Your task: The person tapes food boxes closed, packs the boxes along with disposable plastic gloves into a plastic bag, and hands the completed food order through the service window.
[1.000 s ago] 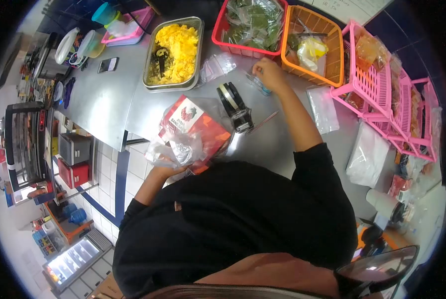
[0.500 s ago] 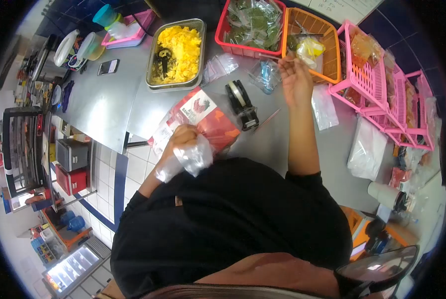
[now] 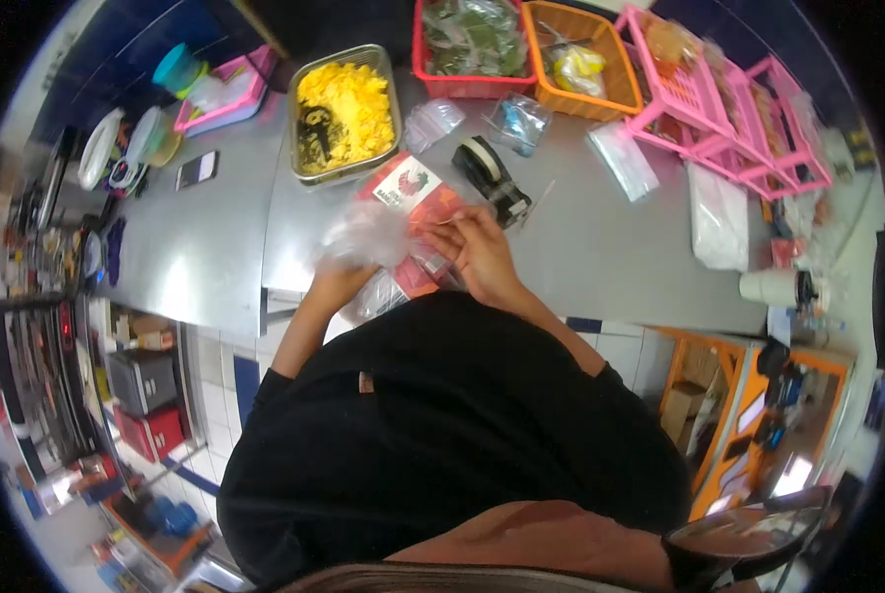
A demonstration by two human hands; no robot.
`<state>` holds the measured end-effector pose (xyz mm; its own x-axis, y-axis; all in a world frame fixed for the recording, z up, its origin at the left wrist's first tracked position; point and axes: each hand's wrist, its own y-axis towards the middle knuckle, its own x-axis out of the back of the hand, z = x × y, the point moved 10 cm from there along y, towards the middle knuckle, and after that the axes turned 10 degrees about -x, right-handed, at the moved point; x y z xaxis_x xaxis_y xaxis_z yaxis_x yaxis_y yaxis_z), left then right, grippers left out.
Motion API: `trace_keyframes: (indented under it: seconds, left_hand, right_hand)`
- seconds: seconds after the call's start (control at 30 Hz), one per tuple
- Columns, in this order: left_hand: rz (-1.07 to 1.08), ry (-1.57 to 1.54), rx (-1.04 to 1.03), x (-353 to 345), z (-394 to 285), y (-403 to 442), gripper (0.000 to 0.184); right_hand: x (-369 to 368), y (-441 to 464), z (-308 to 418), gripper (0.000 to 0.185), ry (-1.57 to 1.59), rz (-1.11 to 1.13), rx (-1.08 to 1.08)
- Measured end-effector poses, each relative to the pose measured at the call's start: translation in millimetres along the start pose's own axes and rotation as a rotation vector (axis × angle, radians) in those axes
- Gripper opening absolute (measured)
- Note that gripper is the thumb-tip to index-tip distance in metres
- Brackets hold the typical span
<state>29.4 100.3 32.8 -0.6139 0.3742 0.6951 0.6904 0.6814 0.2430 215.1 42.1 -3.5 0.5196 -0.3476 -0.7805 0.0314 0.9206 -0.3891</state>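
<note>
My left hand point(image 3: 347, 281) is closed on a crumpled clear plastic bag point(image 3: 368, 235), whose film hides most of its fingers. Beneath and beside the film lies a red printed package point(image 3: 415, 188) with a white label, close to my body. My right hand point(image 3: 480, 259) is at the package's right side, thumb and fingers pinched together near the bag. What sits between those fingertips is too small to make out. Just beyond that hand stands a black tape dispenser point(image 3: 492, 181) with a pale roll.
A metal tray point(image 3: 297, 138) of yellow food with a black utensil stands at the back. Red point(image 3: 472, 87) and orange baskets point(image 3: 586, 104) hold packets. Pink racks point(image 3: 681, 104) stand right. A phone point(image 3: 197, 170), clear packets point(image 3: 519, 124) and white plastic bags point(image 3: 719, 215) lie on the metal table.
My right hand has come back from the orange basket to the red package. My left hand still holds the bag, now raised over the package. The view has shifted slightly.
</note>
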Motion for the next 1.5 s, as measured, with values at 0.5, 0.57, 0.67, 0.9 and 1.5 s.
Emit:
trace_keyframes:
  seconds: [0.5, 0.57, 0.67, 0.9, 1.5]
  left_hand:
    - [-0.113, 0.053, -0.203, 14.9, -12.3, 16.1, 0.026]
    - [-0.194, 0.177, -0.415, 36.3, -65.4, 29.5, 0.026]
    - [-0.143, 0.138, -0.478, 29.7, -50.9, 28.3, 0.027]
    - [-0.053, -0.176, -0.026, 5.2, 13.3, 36.0, 0.021]
    - [-0.349, -0.159, 0.190, 19.1, 15.8, 19.7, 0.035]
  right_hand:
    - [14.5, 0.5, -35.0, 0.010, -0.182, -0.163, 0.076]
    - [12.6, 0.7, -38.7, 0.011, -0.116, -0.124, 0.032]
    - [15.4, 8.2, -43.2, 0.010, -0.106, -0.098, -0.021]
    - [3.4, -6.2, -37.4, 0.007, -0.124, -0.105, 0.203]
    - [-118.9, -59.5, -35.3, 0.018, -1.851, 0.225, 1.268]
